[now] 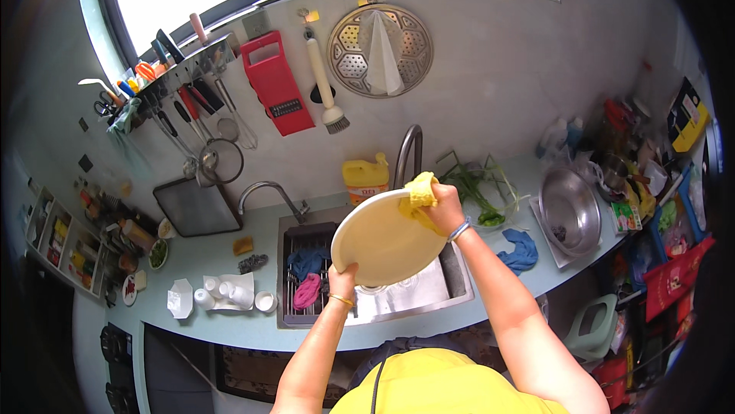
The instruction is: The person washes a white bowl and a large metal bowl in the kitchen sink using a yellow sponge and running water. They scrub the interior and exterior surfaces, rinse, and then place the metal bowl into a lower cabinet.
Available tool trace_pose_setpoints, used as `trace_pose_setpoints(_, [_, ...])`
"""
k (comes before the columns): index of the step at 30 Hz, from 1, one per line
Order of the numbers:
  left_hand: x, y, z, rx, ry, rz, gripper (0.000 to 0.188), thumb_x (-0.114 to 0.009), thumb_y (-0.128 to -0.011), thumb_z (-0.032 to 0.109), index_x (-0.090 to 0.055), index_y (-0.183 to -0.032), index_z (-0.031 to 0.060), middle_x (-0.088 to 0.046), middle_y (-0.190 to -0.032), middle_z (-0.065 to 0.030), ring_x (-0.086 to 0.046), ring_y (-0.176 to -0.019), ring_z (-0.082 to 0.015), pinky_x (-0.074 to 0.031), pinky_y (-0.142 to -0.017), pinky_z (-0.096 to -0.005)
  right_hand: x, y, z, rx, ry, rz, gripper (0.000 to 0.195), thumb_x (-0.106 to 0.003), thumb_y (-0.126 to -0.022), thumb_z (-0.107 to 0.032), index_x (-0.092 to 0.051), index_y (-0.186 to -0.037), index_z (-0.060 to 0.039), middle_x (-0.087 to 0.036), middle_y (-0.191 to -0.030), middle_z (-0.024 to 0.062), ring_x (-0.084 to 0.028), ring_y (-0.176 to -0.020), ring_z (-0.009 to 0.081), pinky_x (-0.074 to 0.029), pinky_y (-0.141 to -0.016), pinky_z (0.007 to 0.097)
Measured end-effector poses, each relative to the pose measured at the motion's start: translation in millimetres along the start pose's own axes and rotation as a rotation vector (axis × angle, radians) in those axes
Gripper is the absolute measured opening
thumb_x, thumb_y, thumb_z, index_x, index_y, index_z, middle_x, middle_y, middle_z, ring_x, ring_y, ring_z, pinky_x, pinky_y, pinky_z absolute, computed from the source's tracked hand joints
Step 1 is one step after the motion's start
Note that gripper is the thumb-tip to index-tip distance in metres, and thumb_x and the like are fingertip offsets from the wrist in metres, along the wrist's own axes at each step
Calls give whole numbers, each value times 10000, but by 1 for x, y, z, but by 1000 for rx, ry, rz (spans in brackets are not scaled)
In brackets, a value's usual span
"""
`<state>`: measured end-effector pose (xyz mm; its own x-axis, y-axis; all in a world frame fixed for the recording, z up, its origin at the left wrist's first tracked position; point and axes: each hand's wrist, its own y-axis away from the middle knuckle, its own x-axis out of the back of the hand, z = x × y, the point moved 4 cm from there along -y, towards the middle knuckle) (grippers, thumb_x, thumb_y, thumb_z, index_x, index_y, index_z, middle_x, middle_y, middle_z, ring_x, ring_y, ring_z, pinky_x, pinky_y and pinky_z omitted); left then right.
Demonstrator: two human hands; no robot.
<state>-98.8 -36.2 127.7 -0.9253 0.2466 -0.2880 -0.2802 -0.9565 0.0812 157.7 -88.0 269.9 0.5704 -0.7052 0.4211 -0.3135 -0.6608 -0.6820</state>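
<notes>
A large pale round basin or tray (390, 241) is held up and tilted above the stainless steel sink (396, 299). My left hand (343, 278) grips its lower left rim. At the upper right rim, my right hand (447, 207) presses a yellow cloth (422, 198) folded over the edge. The basin hides much of the sink. In the sink's left part, a dark drain rack (296, 310) carries a blue cloth (307, 262) and a pink cloth (307, 291). A curved steel faucet (409, 147) rises behind the basin.
Left of the sink are white cups (227, 290), a steel scourer (252, 263) and a sponge (242, 245). To the right lie green onions (476, 184), a blue cloth (518, 250) and a steel basin (568, 210). A yellow detergent jug (366, 175) stands behind.
</notes>
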Motion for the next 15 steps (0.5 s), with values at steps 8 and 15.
trace_pose_setpoints(8, [-41,19,-11,291,397,31,406,-507,-722,-44,-438,-1121,-18,-511,-1084,-134,-547,-954,-281,-495,-799,-394,-55,121,56,-791,-962,439,278,-637,-771,-87,-545,-1027,-30,-590,-962,52,-572,-850,155,-477,-722,299])
trace_pose_setpoints(15, [-68,12,-49,363,673,-32,331,-525,-808,24,-451,-1131,13,-519,-1100,-99,-501,-1047,-254,-421,-912,-391,-92,147,-4,-982,-1412,418,352,-566,-789,3,-470,-1123,-56,-542,-1056,59,-539,-955,205,-455,-834,328])
